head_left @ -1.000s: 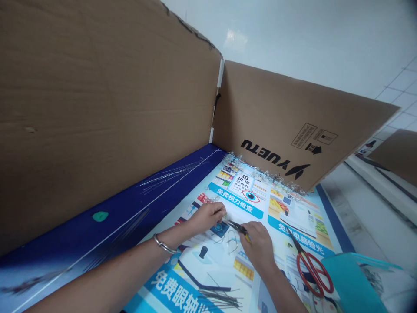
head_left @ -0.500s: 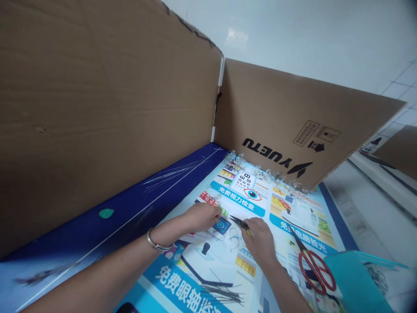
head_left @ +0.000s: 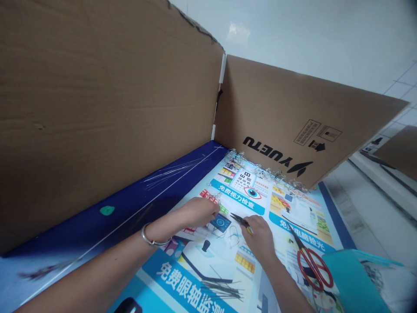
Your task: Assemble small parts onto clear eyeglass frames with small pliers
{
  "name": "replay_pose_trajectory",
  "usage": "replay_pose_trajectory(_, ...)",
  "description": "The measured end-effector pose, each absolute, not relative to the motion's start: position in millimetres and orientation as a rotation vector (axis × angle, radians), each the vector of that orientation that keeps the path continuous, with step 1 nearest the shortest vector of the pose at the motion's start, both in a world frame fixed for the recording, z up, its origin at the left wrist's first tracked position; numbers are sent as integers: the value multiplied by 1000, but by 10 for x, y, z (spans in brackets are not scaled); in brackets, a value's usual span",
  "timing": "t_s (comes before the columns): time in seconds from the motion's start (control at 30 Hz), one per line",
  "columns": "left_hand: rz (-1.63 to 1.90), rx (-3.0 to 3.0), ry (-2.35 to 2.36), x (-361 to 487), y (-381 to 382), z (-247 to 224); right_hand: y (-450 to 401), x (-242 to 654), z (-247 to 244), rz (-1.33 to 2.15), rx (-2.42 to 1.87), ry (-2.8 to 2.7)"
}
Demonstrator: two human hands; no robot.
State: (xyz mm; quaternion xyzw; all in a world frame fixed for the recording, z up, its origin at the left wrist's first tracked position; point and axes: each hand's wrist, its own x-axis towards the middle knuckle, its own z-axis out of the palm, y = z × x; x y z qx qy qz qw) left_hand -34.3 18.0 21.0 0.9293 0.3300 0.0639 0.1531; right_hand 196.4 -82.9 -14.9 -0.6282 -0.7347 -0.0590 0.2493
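My right hand (head_left: 260, 237) is closed around a pair of pliers (head_left: 239, 219) with dark jaws and yellow on the grip. The jaws point left, toward my left hand (head_left: 202, 212), and a small gap separates them from it. My left hand, with a silver bangle at the wrist, is closed in a pinch; whatever its fingers hold is hidden or too small to name. Just below and between the hands lie thin pale wire loops (head_left: 233, 237). A small clear, glittery cluster (head_left: 217, 198) sits beyond the left fingers. Everything lies on a printed poster sheet (head_left: 192, 265).
Red-handled scissors (head_left: 315, 268) lie right of my right arm, beside a turquoise container (head_left: 353, 282). Thin dark wire pieces (head_left: 223, 289) are piled near the front. Cardboard walls (head_left: 276, 104) stand behind and left, with clear wiry clusters (head_left: 270, 173) along the back one. Fine strands (head_left: 172, 171) lie on the blue border.
My left hand and forearm have shifted slightly left and up. My right hand with the pliers has barely moved. The whole view has shifted a little.
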Motion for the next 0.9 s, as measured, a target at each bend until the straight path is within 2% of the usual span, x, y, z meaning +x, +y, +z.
replay_pose_trajectory(0.27, 314, 2630, 711, -135, -4, 160, -819, 1959, -130, -111, -1742, -1997)
replay_pose_trajectory(0.9, 257, 2747, 817, -114, -156, 61, -913, 1955, -134, -109, -1773, -1999)
